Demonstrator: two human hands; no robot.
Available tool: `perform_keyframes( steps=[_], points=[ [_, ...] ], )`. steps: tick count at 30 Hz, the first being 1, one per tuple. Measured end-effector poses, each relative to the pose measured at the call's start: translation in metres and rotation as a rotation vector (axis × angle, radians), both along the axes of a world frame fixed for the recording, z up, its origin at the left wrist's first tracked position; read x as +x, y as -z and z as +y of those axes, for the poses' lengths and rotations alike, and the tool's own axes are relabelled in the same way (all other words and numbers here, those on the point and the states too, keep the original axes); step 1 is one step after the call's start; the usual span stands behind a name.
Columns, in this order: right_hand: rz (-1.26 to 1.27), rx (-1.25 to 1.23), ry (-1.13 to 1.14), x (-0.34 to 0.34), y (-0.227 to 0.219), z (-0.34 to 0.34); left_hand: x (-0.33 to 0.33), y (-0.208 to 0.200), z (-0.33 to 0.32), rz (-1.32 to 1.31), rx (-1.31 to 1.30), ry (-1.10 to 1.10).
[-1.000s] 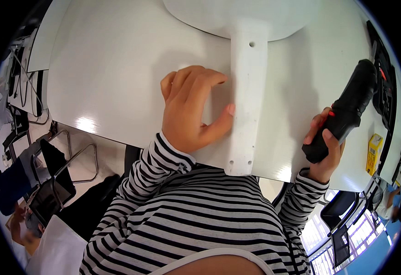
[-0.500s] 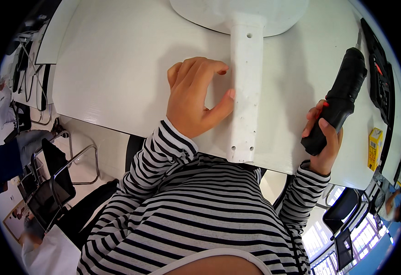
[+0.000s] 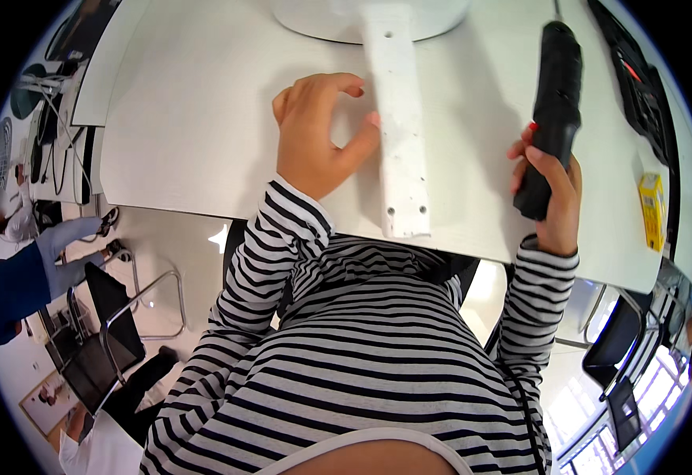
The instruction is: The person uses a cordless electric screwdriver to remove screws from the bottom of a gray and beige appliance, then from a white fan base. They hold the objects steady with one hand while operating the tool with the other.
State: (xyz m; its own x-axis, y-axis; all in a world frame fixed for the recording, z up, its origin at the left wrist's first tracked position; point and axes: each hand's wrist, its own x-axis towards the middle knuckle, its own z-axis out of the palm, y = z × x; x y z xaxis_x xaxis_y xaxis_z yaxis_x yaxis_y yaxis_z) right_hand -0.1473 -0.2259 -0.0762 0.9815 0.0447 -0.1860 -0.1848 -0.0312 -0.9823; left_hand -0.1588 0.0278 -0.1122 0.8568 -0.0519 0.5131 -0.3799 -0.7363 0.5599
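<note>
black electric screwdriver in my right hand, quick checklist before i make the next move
1. Black electric screwdriver held: ok, right hand wraps its lower end.
2. Metal shaft pointed at the white bar: not ok, it points toward the picture's top edge, right of the bar.
3. Shaft tip sound: cannot tell, cut off by the frame.
4. Left hand touching the bar: cannot tell, thumb at its edge.
5. Near-end holes uncovered: ok, both visible.

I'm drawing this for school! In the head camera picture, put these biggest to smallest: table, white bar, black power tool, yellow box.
1. Table
2. White bar and black power tool: too close to rank, and nearness to the camera makes it unsure.
3. Yellow box
</note>
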Motion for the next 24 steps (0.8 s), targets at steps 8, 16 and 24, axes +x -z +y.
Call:
perform_keyframes(
  steps=[8, 16, 24],
  points=[
    [-0.072, 0.059, -0.077, -0.002, 0.005, -0.006, -0.001, 0.005, 0.004, -0.043, -0.014, 0.045],
    [-0.135, 0.033, -0.080, 0.002, 0.016, -0.011, 0.001, 0.007, 0.004, -0.079, -0.032, 0.075],
    [-0.086, 0.039, -0.096, 0.003, 0.012, -0.008, 0.000, 0.006, 0.005, -0.054, -0.064, 0.054]
  ],
)
